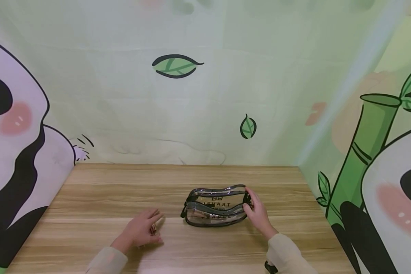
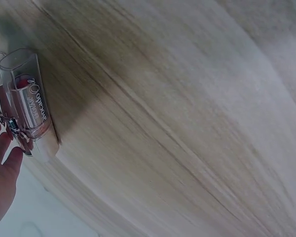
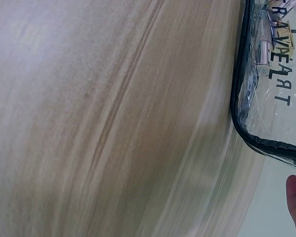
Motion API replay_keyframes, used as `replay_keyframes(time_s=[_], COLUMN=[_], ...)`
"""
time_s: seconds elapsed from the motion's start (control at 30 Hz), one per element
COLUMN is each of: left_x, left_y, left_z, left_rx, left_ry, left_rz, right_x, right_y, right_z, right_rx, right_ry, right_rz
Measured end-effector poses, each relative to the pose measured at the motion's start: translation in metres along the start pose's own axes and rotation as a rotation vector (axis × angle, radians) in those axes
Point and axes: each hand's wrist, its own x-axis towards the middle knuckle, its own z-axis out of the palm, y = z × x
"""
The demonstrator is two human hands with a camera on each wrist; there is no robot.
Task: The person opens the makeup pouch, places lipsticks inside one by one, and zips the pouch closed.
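My left hand [image 1: 142, 229] is on the table left of the pouch, its fingers and thumb around clear-capped lipstick tubes [image 2: 35, 106]. In the left wrist view the fingertips meet the tubes' jewelled metal side, and a second tube is partly hidden behind the first. A clear travel pouch [image 1: 215, 221] with black edging and black lettering lies in front of me. My right hand [image 1: 258, 217] grips its right end, thumb in front and fingers behind. Inside the pouch, small cosmetics such as a slim tube [image 3: 264, 54] show through the plastic.
The wood-grain table [image 1: 171, 177] runs back to a pale green printed backdrop [image 1: 123, 95] with pandas, leaves and bamboo. A dark strap [image 1: 270, 267] is at the right sleeve.
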Motion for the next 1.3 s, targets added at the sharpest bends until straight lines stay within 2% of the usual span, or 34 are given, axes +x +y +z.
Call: replay_keyframes(time_s=[0.23, 0.37, 0.5, 0.6, 0.67, 0.73, 0.8, 0.93, 1.13, 1.3], left_x=[-0.002, -0.003, -0.003, -0.003, -0.001, 0.001, 0.003, 0.006, 0.01, 0.013], left_y=[0.0, -0.001, -0.004, -0.007, -0.007, -0.006, -0.002, 0.004, 0.008, 0.009], left_z=[-0.003, -0.001, 0.005, 0.011, 0.014, 0.016, 0.015, 0.012, 0.015, 0.017], left_rx=[0.015, 0.025, 0.025, 0.061, 0.073, 0.09, 0.085, 0.102, 0.095, 0.1], left_ry=[-0.009, 0.018, 0.096, 0.18, 0.208, 0.206, 0.16, 0.116, 0.154, 0.217], left_rz=[0.025, 0.044, 0.075, 0.112, 0.118, 0.104, 0.062, 0.008, 0.009, 0.03], right_x=[-0.001, 0.0, 0.0, 0.0, 0.0, 0.0, 0.001, 0.001, 0.0, 0.001], right_y=[0.0, 0.002, 0.003, 0.003, 0.003, 0.003, 0.002, 0.0, 0.001, 0.002], right_z=[-0.001, 0.0, 0.0, 0.0, 0.0, 0.0, 0.0, 0.0, 0.0, 0.0], right_rx=[0.003, 0.003, 0.003, 0.002, 0.004, 0.005, 0.008, 0.017, 0.01, 0.0], right_ry=[-0.012, -0.01, -0.006, -0.005, -0.007, -0.01, -0.015, -0.017, -0.008, 0.006], right_rz=[0.006, 0.001, 0.001, 0.002, 0.007, 0.012, 0.019, 0.027, 0.009, -0.005])
